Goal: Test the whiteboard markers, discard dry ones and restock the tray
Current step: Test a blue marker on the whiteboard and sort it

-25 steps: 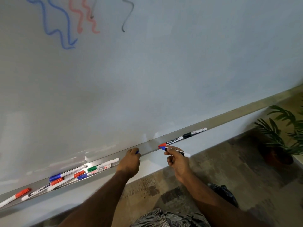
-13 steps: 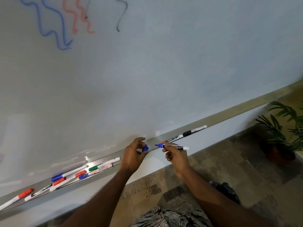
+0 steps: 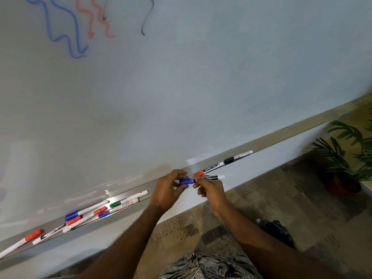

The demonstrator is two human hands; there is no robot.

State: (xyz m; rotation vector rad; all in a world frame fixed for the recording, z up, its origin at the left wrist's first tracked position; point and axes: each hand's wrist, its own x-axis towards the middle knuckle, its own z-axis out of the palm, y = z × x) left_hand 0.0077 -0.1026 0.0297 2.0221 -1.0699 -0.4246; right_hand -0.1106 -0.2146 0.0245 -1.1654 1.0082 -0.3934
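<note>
In front of the tray [image 3: 281,135] I see the left hand [image 3: 167,190] pinching a blue cap [image 3: 185,181] where it meets the tip of the blue marker [image 3: 211,177], whose barrel the right hand [image 3: 212,191] grips. On the tray just behind lie a red-capped marker [image 3: 209,169] and a black-capped marker [image 3: 238,157]. A cluster of markers [image 3: 100,210] sits further left. Above the tray, the whiteboard [image 3: 181,87] bears coloured squiggles [image 3: 77,56].
</note>
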